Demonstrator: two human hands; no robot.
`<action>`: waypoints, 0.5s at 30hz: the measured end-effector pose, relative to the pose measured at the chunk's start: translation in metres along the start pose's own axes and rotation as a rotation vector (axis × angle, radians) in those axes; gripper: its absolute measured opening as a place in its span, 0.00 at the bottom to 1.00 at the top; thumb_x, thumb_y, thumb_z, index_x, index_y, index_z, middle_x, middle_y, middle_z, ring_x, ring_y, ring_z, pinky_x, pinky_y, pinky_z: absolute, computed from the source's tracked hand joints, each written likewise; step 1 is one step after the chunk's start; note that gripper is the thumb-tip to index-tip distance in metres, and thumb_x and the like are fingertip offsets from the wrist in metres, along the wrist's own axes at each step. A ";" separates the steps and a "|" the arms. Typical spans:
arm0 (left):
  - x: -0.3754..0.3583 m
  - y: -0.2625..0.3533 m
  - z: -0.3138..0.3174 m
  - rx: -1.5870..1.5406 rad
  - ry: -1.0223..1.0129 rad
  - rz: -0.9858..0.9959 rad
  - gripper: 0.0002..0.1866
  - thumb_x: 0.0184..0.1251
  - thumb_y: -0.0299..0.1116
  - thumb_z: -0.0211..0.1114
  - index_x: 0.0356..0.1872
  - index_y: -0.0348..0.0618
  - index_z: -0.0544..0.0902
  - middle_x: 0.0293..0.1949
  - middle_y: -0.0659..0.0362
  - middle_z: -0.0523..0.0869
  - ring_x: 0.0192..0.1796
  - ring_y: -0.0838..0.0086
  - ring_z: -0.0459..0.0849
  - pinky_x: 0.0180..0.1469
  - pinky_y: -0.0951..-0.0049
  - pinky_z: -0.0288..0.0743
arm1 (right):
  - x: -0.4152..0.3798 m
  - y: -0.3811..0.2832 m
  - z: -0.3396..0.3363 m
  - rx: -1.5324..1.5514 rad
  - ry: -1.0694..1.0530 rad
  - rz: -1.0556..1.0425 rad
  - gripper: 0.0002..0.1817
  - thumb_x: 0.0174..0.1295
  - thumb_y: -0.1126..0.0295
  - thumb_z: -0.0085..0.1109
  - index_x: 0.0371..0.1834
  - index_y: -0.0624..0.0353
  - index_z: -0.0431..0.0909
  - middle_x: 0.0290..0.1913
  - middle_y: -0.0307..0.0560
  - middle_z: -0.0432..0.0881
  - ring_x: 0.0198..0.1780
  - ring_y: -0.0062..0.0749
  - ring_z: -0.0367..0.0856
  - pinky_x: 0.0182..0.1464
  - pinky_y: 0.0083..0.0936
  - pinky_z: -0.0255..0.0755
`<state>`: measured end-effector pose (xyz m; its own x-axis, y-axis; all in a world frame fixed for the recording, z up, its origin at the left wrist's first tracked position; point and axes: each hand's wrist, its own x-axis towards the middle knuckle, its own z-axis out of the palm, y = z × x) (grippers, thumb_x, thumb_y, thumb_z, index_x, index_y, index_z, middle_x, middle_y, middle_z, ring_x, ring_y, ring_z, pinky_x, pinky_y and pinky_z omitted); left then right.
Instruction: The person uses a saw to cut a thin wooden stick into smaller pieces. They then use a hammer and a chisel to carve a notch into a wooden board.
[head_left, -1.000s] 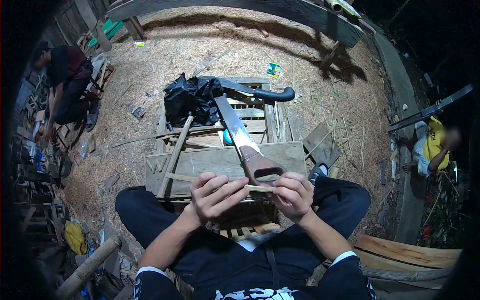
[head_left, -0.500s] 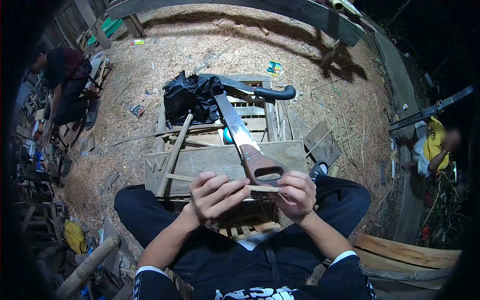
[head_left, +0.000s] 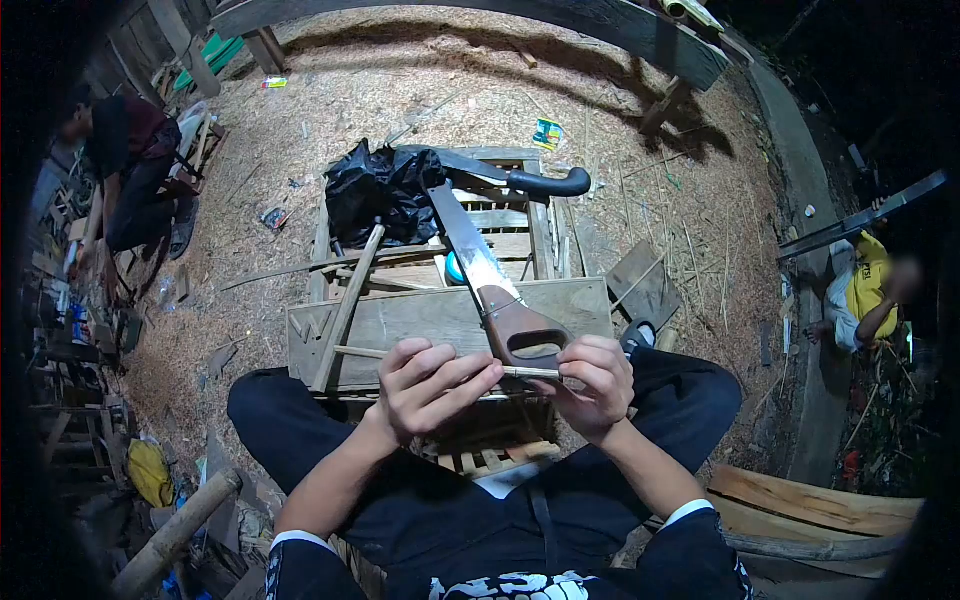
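Observation:
My left hand (head_left: 432,388) and my right hand (head_left: 595,385) pinch a thin wooden stick (head_left: 530,372) level between them, above my lap. The stick's left end sticks out past my left hand. Just beyond my fingers, a handsaw (head_left: 515,325) with a brown handle lies across a wooden board (head_left: 420,325), its blade pointing away from me. A longer wood strip (head_left: 350,310) leans on the board at the left. Behind the saw are a black plastic bag (head_left: 385,195) and a machete with a black handle (head_left: 550,183).
A slatted wooden frame (head_left: 540,235) supports the tools. Wood shavings and thin sticks cover the ground. One person (head_left: 140,170) crouches at the far left; another, in a yellow shirt (head_left: 868,288), is at the right. A heavy beam (head_left: 480,18) crosses the back.
The stick has turned slightly between my fingers, and its visible middle sits a little higher. Both hands keep nearly the same place. The saw and bag stay put.

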<state>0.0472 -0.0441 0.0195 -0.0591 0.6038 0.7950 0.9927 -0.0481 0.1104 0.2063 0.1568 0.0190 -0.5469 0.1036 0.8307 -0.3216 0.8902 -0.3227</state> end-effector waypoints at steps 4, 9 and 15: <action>0.001 -0.001 0.002 -0.005 0.030 0.013 0.17 0.59 0.33 0.76 0.51 0.54 0.94 0.47 0.68 0.93 0.43 0.76 0.82 0.46 0.72 0.73 | 0.002 -0.001 0.000 -0.001 0.001 0.003 0.24 0.54 0.66 0.86 0.48 0.57 0.79 0.41 0.46 0.88 0.40 0.44 0.88 0.38 0.32 0.83; 0.000 -0.001 0.002 0.022 0.019 0.029 0.16 0.59 0.32 0.75 0.51 0.54 0.94 0.47 0.69 0.93 0.43 0.76 0.82 0.47 0.72 0.72 | 0.002 0.000 0.000 -0.003 0.003 0.005 0.26 0.52 0.65 0.88 0.48 0.57 0.79 0.41 0.46 0.88 0.40 0.43 0.88 0.38 0.32 0.83; 0.000 0.000 0.000 0.043 -0.008 0.024 0.15 0.61 0.33 0.79 0.49 0.55 0.93 0.48 0.71 0.94 0.43 0.76 0.80 0.49 0.70 0.71 | 0.003 -0.002 0.001 0.007 0.009 0.020 0.27 0.50 0.64 0.89 0.48 0.57 0.79 0.41 0.45 0.88 0.40 0.43 0.88 0.39 0.32 0.83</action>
<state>0.0471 -0.0442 0.0197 -0.0349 0.6094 0.7921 0.9974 -0.0285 0.0659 0.2043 0.1547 0.0212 -0.5466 0.1251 0.8280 -0.3160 0.8849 -0.3423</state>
